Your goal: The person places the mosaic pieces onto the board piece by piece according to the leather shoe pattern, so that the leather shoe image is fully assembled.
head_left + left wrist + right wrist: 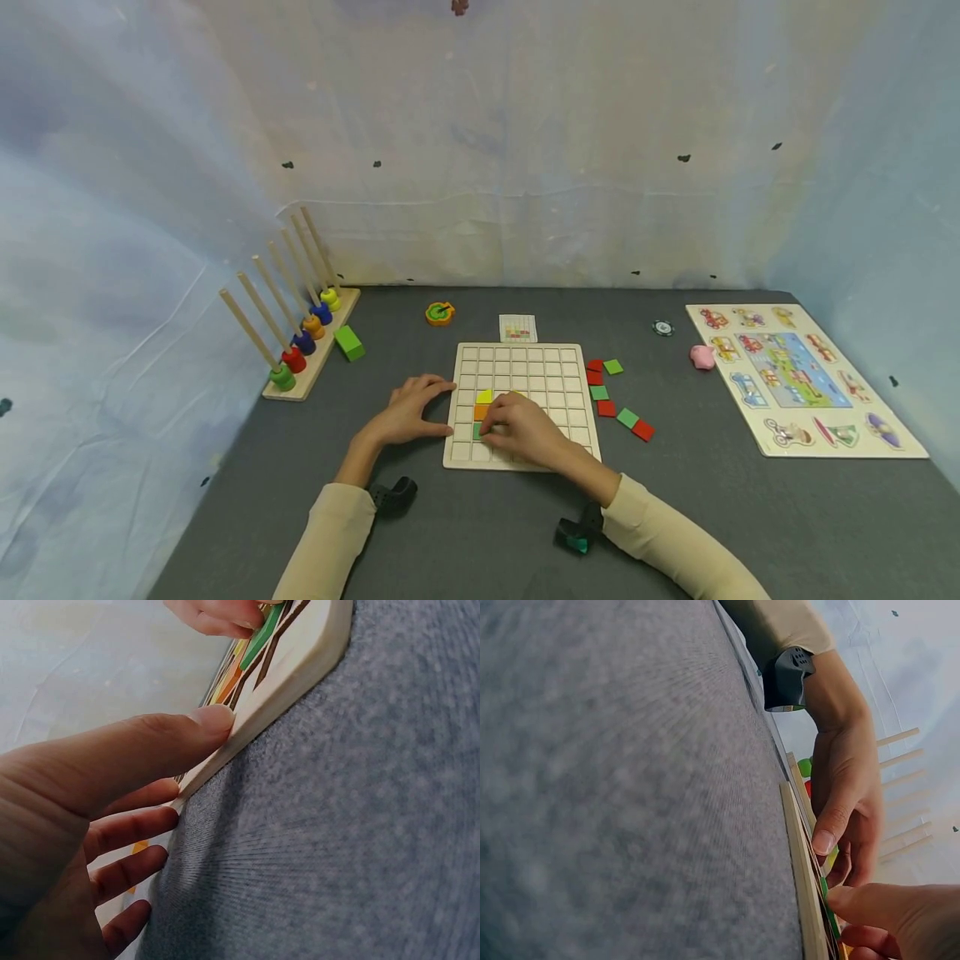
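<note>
A light wooden grid board (pixel 555 450) lies on the table with yellow (pixel 484 396), orange (pixel 481 412) and green (pixel 476 432) square tiles in one column near its left side. My left hand (pixel 405 412) rests at the board's left edge, fingers spread; in the left wrist view its thumb (pixel 214 720) touches the rim. Over the board, my right hand (pixel 525 429) has curled fingers, with thumb and forefinger pinching at a green tile (pixel 831 919) low against the grid. Its fingers hide part of the tiles, including another bit of yellow behind the knuckles.
Several loose red (pixel 606 408) and green (pixel 627 418) tiles lie right of the board. A small pattern card (pixel 517 329) sits behind it. A peg stacker (pixel 300 387) and green block (pixel 349 342) stand left; a pink pig (pixel 702 357), a poker chip (pixel 663 328) and a picture puzzle (pixel 862 375) lie right.
</note>
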The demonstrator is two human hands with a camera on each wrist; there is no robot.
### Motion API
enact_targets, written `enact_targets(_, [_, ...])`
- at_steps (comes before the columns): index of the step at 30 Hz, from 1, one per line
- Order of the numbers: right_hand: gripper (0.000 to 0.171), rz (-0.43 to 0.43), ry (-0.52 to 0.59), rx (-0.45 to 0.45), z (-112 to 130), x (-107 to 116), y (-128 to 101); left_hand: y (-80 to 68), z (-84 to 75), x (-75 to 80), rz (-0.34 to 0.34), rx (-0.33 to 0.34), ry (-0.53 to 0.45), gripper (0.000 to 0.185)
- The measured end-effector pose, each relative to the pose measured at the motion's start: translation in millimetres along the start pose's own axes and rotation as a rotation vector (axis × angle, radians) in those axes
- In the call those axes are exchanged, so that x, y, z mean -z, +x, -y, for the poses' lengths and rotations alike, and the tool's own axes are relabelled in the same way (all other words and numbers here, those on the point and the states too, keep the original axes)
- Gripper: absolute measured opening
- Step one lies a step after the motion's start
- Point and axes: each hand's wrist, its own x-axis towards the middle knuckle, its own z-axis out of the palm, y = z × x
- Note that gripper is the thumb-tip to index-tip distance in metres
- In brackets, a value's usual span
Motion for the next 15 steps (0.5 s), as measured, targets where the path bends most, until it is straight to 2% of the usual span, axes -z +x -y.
enact_targets(9, [0.005,-0.011,0.041,0.007,-3,2,-1,0.3,0.3,-0.7,0.0,-0.002,0.0,0.069])
enact_targets(15, [0.011,-0.036,0.113,-0.058,-10,21,-5,0.1,0.4,-1.3,0.003,0.007,0.009,0.07])
